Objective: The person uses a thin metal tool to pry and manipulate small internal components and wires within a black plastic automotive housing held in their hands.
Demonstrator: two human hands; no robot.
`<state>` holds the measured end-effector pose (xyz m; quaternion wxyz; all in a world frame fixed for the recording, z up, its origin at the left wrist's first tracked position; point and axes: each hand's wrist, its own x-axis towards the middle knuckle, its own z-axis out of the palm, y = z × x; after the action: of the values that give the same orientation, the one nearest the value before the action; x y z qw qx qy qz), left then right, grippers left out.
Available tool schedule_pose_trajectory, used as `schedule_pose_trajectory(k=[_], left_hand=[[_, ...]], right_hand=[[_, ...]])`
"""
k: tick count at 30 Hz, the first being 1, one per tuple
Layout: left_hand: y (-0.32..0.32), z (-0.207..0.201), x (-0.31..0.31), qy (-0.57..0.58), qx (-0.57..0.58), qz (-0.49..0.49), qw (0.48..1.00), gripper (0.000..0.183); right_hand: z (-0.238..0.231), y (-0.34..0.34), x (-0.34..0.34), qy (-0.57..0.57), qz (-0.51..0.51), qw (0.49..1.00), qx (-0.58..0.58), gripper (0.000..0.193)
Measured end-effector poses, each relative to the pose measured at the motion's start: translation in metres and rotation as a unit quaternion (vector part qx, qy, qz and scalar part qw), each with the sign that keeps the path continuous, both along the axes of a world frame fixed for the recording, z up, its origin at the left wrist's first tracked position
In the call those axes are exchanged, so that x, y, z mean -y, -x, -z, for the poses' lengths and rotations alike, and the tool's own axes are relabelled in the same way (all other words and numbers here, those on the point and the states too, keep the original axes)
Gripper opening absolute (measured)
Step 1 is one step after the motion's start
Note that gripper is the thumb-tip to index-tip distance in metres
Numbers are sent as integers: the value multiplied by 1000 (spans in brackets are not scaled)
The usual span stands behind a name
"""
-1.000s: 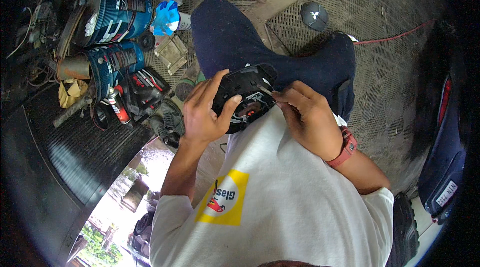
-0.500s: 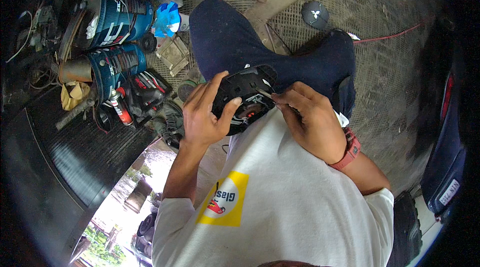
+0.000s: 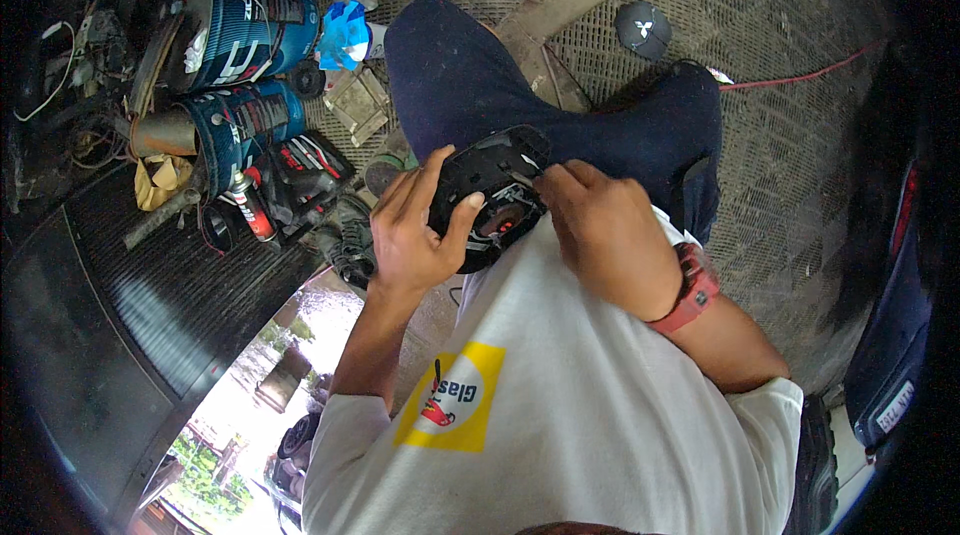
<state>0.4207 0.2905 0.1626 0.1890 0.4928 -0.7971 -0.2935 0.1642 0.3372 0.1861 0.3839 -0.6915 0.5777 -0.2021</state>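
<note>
A black oval plastic housing (image 3: 493, 157) rests against my lap and shirt, its open inner side facing up. Inside it show pale wires or clips and a round brownish part (image 3: 503, 222) with small red spots. My left hand (image 3: 418, 225) grips the housing's left edge, thumb over the rim and fingers along the outside. At its right edge, my right hand (image 3: 606, 230) pinches a thin metal tool (image 3: 522, 179), whose tip reaches into the housing. Most of that tool is hidden by my fingers, so its kind cannot be told.
Two blue buckets (image 3: 262, 35) stand at the left, near a spray can (image 3: 252, 207) and a black bottle (image 3: 312, 167). A dark round cap (image 3: 643, 31) lies on the ribbed floor beyond my knees. A red cord (image 3: 800, 78) runs off to the right.
My right hand has turned and curled more over the housing's right edge, covering more of the thin tool. My left hand keeps its grip. The whole view has shifted slightly.
</note>
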Motion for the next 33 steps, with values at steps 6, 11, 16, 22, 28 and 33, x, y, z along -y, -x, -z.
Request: schedule_pose_trajectory(k=[6, 11, 16, 22, 28, 33], left_hand=[[6, -4, 1, 8, 3, 7, 1000, 54], [2, -2, 0, -7, 16, -22, 1000, 53], [5, -1, -5, 3, 18, -26, 1000, 53], [8, -5, -3, 14, 23, -6, 1000, 52], [6, -3, -3, 1, 26, -28, 999, 51], [-10, 1, -2, -9, -28, -20, 999, 53]], right_hand=[[-11, 30, 56, 23, -128, 990, -50, 17], [-5, 7, 38, 80, -104, 987, -95, 12], [-4, -7, 11, 54, -59, 990, -114, 15], [8, 26, 73, 71, -184, 978, -74, 11], [16, 36, 103, 72, -233, 969, -42, 6], [31, 53, 80, 19, -148, 980, 133, 15]])
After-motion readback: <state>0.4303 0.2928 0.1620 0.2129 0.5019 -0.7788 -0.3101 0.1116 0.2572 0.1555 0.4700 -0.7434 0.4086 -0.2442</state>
